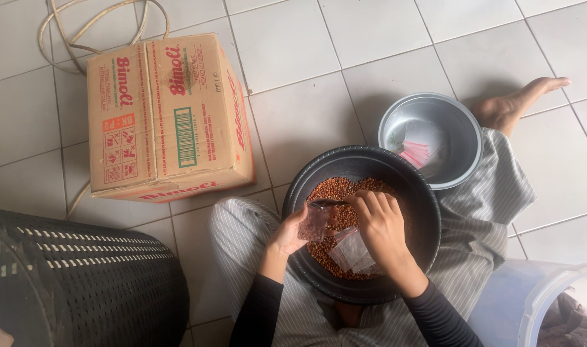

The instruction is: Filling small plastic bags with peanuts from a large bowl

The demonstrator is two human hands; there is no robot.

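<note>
You are sitting on the tiled floor (319, 122) with a black basin (428, 212) of reddish-brown peanuts (335, 189) in your lap. Your left hand (290, 234) is pinching a small clear plastic bag (316, 222) open, already partly filled, while your right hand (380, 225) is curling over the peanuts, scooping; what it is gripping cannot be told. Another empty bag (352, 252) is lying in the basin. Most peanuts are remaining loose, so the bagging is looking far from finished. A grey bowl (464, 138) is holding spare packets nearby.
</note>
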